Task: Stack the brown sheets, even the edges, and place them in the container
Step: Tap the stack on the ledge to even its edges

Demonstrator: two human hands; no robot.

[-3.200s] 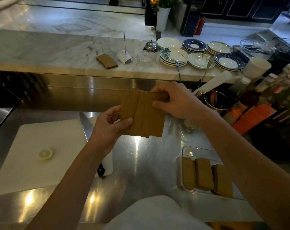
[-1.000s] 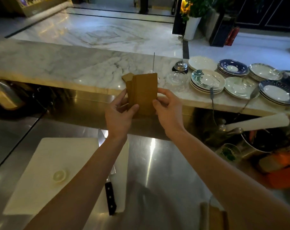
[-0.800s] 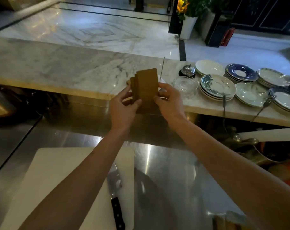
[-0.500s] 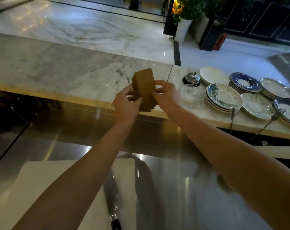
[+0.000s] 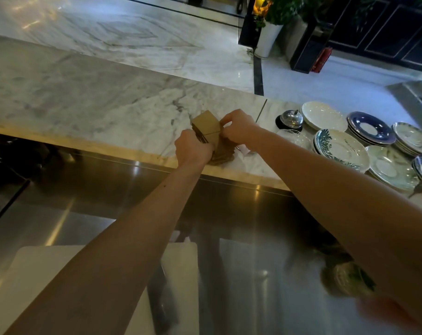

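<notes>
A stack of brown sheets (image 5: pixel 206 123) stands on edge on the marble counter (image 5: pixel 96 102), pressed between both my hands. My left hand (image 5: pixel 193 147) grips its near left side. My right hand (image 5: pixel 236 128) holds its right side and top. More brown sheets (image 5: pixel 223 154) lie flat on the counter just below my hands, partly hidden by them. The container is out of view.
Stacks of plates (image 5: pixel 341 148) and saucers (image 5: pixel 370 128) fill the counter's right end, beside a service bell (image 5: pixel 291 119) and a thin metal spike (image 5: pixel 260 110). A white cutting board (image 5: pixel 181 267) with a blurred knife (image 5: pixel 160 303) lies on the steel worktop below.
Both hands carried the brown sheets from above the steel worktop forward and down onto the marble counter, squaring the fanned sheets into a tighter stack. The view tilted up.
</notes>
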